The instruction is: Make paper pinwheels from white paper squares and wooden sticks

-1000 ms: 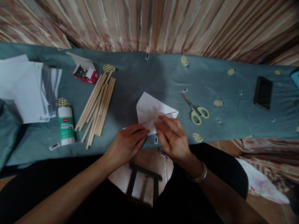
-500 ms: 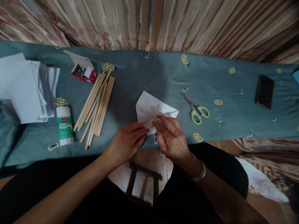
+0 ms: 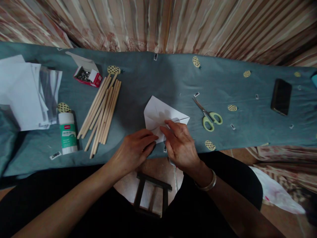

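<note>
At the far left of the teal cloth-covered table lies a loose stack of white paper sheets. Just right of it a white glue stick with a green label lies on its side; the label carries a small red brand patch and white print, too small to read. Behind it an open red-and-white cardboard box holds a heap of small shiny metal pieces, its white flap folded back. A bundle of long pale wooden sticks lies slanted between the box and the table's near edge.

At the middle, the folded white paper sheet rests flat on the cloth near the front edge. The left hand has its fingers drawn together, nearly straight, their tips pressing on the paper's near left corner. The right hand lies beside it, fingers loosely spread and bent, tips resting on the paper's near edge along a fold; whether they pinch it cannot be told. A silver bangle circles the right wrist.

Right of the paper lie green-handled metal scissors, blades slightly apart. Small white tags with dark lettering, unreadable, dot the cloth. Far right lies a black smartphone, screen dark.
</note>
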### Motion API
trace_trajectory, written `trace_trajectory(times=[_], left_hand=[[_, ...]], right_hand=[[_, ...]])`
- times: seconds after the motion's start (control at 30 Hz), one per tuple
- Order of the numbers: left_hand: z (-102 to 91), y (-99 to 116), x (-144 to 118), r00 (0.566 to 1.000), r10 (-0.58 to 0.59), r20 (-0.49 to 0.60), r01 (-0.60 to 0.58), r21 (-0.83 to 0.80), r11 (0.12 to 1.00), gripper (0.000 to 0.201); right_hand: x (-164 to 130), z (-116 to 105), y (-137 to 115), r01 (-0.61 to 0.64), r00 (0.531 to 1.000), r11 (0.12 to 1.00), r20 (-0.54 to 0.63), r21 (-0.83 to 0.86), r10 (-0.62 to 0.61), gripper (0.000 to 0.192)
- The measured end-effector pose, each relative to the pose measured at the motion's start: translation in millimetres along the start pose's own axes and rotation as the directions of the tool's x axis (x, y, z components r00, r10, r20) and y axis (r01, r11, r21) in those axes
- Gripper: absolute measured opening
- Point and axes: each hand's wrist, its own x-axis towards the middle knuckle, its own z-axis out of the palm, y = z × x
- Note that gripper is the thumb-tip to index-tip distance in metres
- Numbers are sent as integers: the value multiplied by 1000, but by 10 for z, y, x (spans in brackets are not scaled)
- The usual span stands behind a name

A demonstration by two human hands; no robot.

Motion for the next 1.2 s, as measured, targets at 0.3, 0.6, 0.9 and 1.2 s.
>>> trace_trajectory(times=[0.3,0.6,0.9,1.2], left_hand=[[6,2,8,1000,13,-20,-12,19,1000,18],[2,5,8,1000,20,-7,-19,32,999,18],[20,7,-61,999,1,49,-5,82,997,14],[17,36,-40,997,-6,75,-5,146,989,12]], right_hand=[[5,46,-16,38,999,999,-33,-34,-39,38],[44,103,-28,131,990,968,-15,-216,-138,32],[15,196,-26,178,980,980,-78,-90,-185,37],[184,-174,263,-66,996,986,-50,155,74,42]])
